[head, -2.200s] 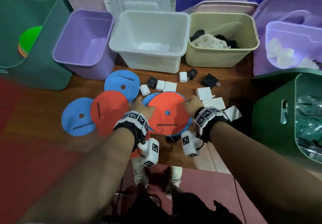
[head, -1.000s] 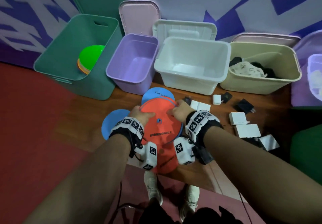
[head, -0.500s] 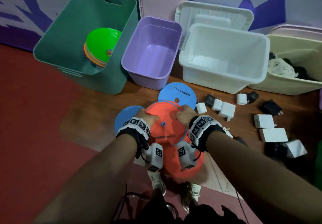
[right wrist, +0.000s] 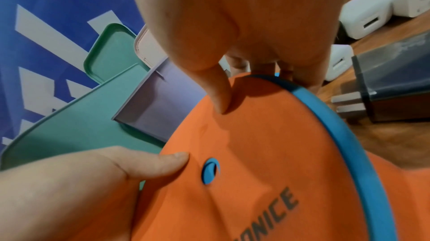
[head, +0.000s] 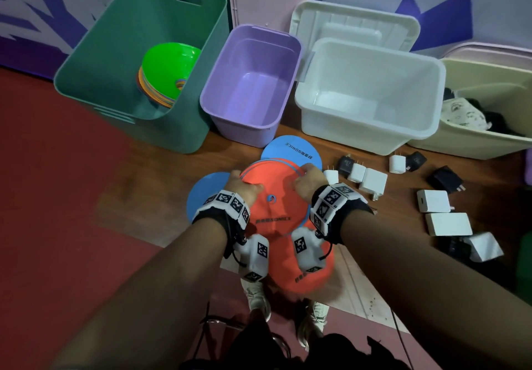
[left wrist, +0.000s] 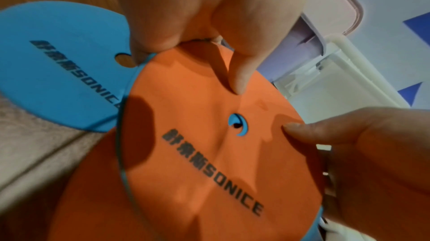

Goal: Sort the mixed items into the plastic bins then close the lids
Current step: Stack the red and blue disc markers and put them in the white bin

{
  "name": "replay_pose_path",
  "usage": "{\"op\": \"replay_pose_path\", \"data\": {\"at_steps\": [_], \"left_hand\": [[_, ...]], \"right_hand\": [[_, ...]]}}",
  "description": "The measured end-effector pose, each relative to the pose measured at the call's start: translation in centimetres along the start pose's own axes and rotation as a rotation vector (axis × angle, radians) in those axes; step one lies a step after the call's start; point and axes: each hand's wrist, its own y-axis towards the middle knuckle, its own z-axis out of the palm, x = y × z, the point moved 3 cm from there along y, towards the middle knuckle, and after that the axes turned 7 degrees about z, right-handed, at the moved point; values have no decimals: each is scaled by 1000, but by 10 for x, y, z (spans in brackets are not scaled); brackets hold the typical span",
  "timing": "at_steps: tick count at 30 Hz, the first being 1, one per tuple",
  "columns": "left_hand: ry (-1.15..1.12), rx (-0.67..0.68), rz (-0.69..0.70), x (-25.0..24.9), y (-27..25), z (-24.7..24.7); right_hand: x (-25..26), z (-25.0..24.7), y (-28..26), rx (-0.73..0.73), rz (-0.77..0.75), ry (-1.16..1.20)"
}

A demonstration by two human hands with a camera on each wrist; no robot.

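A stack of flat discs (head: 276,197), orange on top (left wrist: 197,153) with a blue one under it (right wrist: 325,125), is held between both hands. My left hand (head: 244,189) grips its left edge, thumb on top (left wrist: 239,79). My right hand (head: 306,181) pinches the far right edge, thumb on top (right wrist: 221,101). A second orange disc (head: 302,274) shows below my wrists. Two blue discs lie on the floor, one to the left (head: 201,197) and one beyond the stack (head: 290,150). The green bin (head: 95,61) holds stacked discs, a green one on top (head: 169,70).
A purple bin (head: 207,101) and a white bin (head: 371,136) stand open with nothing visible inside. A beige bin (head: 475,145) holds clothes. Several white and black chargers (head: 371,179) lie on the wooden floor at right. Lids lean against the wall behind the bins.
Both hands have kept hold of the orange-topped stack and drawn it together. The loose orange disc seen left of the stack earlier now sits under my wrists. The view has swung left.
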Motion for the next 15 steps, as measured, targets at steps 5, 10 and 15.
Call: {"op": "replay_pose_path", "data": {"at_steps": [5,10,15], "left_hand": [[-44,-1,12,-9,-14,4],[91,60,-69,-1,-38,18],[110,30,-75,24,-59,44]], "right_hand": [[-3,-16,-9,30,-46,-34],[-27,-26,-24,81,-67,-184],[-57,-16,-31,160,-135,-293]]}}
